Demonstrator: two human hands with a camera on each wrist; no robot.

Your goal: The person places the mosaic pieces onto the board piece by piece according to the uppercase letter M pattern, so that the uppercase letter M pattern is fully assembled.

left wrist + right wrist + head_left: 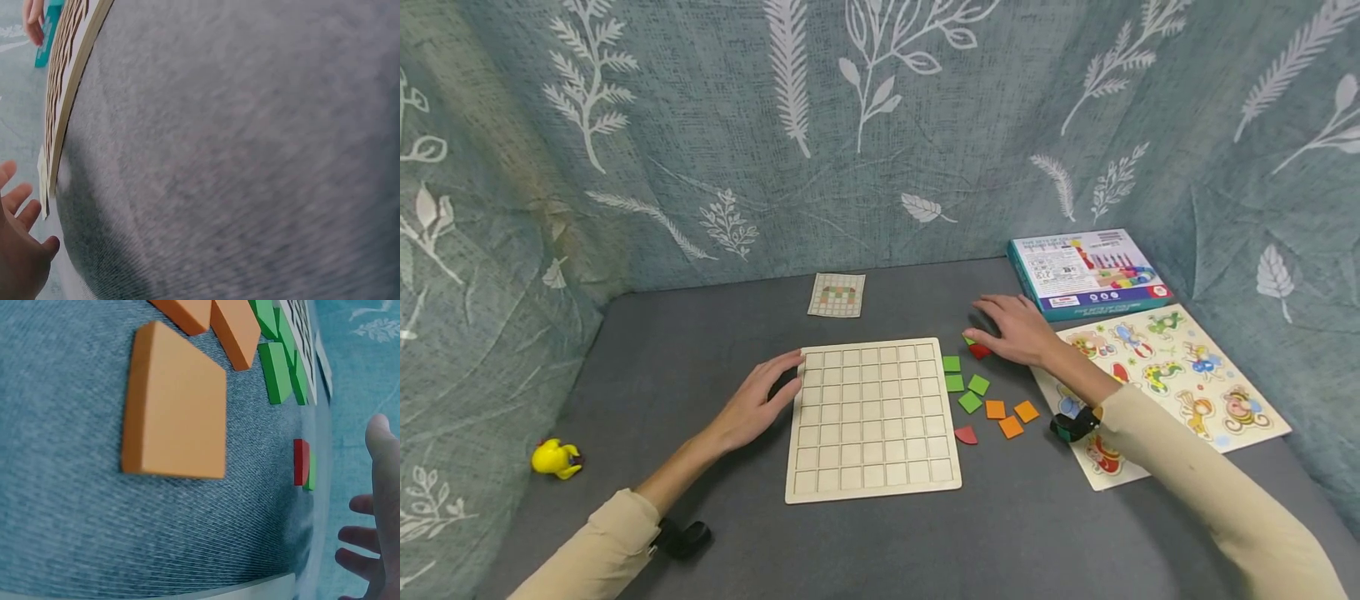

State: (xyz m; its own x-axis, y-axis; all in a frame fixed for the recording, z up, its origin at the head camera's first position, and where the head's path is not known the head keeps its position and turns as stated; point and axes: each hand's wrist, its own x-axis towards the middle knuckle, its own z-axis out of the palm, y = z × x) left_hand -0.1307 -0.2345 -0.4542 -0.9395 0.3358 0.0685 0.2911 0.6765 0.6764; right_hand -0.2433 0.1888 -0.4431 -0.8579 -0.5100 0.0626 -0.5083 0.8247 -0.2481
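Observation:
A pale wooden grid board (872, 421) lies flat on the dark table, its squares bare. My left hand (756, 406) is at the board's upper left corner, fingers extended along the edge; the left wrist view shows the same hand (25, 244) with spread fingers and nothing held. To the right of the board, my right hand (1017, 329) hovers beside a red tile (979, 351) and a green piece (312, 469) partly behind it. Its fingers are loosely extended, holding nothing. Several green square tiles (970, 402), orange square tiles (1011, 427) and a red quarter-round tile (966, 435) lie nearby.
A small card with a coloured grid pattern (837, 295) lies behind the board. At the right are a boxed set (1090, 273) and a wooden animal puzzle (1217, 417) under the right forearm. A yellow toy duck (555, 458) sits far left. Patterned curtain surrounds the table.

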